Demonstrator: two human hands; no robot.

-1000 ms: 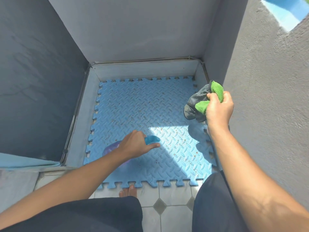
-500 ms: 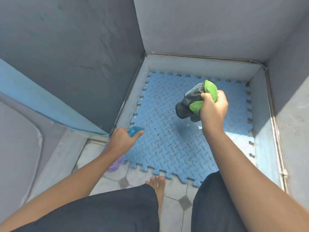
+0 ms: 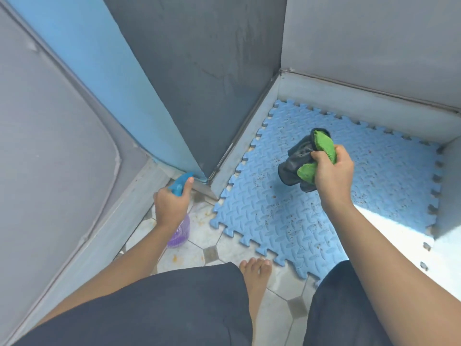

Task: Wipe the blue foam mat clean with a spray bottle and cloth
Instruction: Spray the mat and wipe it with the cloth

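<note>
The blue foam mat (image 3: 374, 186) with jigsaw edges lies on the floor in a walled corner, speckled with brown spots. My right hand (image 3: 333, 174) hovers above its middle, shut on a bunched green and grey cloth (image 3: 303, 162). My left hand (image 3: 172, 204) is off the mat's left edge, over the tiles, shut on a spray bottle (image 3: 178, 232) with a purple body and a blue trigger head. The bottle's body is partly hidden by my wrist.
Grey walls (image 3: 212, 71) close in the mat at the left, back and right, with a raised grey ledge along them. A blue wall strip (image 3: 94, 71) stands at left. White floor tiles (image 3: 207, 236) carry orange specks. My bare foot (image 3: 257, 273) rests by the mat's front edge.
The view has swung left. My left hand has carried the spray bottle off the mat to the tiles at its left. My right hand still holds the cloth above the mat.
</note>
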